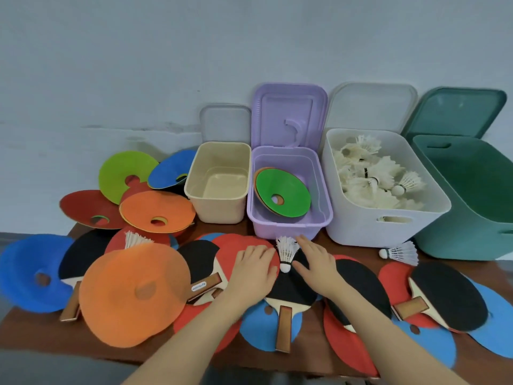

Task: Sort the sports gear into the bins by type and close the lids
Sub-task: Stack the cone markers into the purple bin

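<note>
Head view: both hands' fingers spread flat either side of a shuttlecock [287, 252], just before the purple bin [288, 226].

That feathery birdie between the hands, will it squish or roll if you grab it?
The shuttlecock is probably very light, being mostly thin white feathers. Those feathers look fragile, so a hard squeeze could bend them. Its round cork tip might let it roll in a curve.

Four open bins [219, 187], about six paddles [288, 287], roughly a dozen disc cones [133, 295], three loose shuttlecocks [287, 252].
</note>
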`<state>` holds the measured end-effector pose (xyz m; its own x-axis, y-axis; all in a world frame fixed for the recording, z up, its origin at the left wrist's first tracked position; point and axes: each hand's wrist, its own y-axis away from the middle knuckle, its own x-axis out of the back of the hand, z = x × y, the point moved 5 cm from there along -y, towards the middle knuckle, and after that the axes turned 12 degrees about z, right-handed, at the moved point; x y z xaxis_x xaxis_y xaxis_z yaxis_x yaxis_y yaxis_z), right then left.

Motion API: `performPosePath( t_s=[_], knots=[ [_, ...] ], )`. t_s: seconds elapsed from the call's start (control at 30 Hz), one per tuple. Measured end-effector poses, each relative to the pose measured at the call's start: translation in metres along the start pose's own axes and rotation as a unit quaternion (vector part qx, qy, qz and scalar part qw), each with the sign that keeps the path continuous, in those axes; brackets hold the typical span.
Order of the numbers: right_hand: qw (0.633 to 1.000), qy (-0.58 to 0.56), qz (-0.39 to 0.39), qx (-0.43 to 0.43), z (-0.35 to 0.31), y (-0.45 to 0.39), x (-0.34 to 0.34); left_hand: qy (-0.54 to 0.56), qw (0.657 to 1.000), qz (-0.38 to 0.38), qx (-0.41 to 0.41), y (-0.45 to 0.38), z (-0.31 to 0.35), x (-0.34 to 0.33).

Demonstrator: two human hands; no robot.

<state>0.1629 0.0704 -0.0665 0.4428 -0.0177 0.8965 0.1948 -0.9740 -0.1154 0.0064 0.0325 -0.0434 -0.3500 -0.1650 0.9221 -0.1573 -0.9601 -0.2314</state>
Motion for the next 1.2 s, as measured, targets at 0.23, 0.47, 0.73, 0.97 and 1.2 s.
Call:
performPosePath(
  t_s=[0.23, 0.47, 0.73, 0.97, 1.2],
  knots=[
    [0.999, -0.001, -0.035, 0.017, 0.027, -0.014, -0.016, -0.01, 0.994, -0.066, 0.091, -0.01, 0.005, -0.051],
    [0.999, -0.016, -0.029, 0.01, 0.057, -0.007, -0.009, 0.034, 0.988, -0.057, 0.14, -0.029, 0.023, -0.079],
    [0.996, -0.067, 0.058, -0.001, 0.1, 0.011, 0.016, 0.113, 0.986, 0.03, 0.122, -0.04, 0.051, -0.088],
    [0.986, 0.023, 0.147, -0.075, 0.188, 0.025, 0.068, 0.164, 0.981, 0.031, 0.1, -0.053, 0.108, -0.088],
    [0.99, 0.13, 0.022, -0.055, 0.235, 0.027, 0.07, 0.186, 0.975, -0.008, 0.125, -0.06, 0.14, -0.105]
  ],
)
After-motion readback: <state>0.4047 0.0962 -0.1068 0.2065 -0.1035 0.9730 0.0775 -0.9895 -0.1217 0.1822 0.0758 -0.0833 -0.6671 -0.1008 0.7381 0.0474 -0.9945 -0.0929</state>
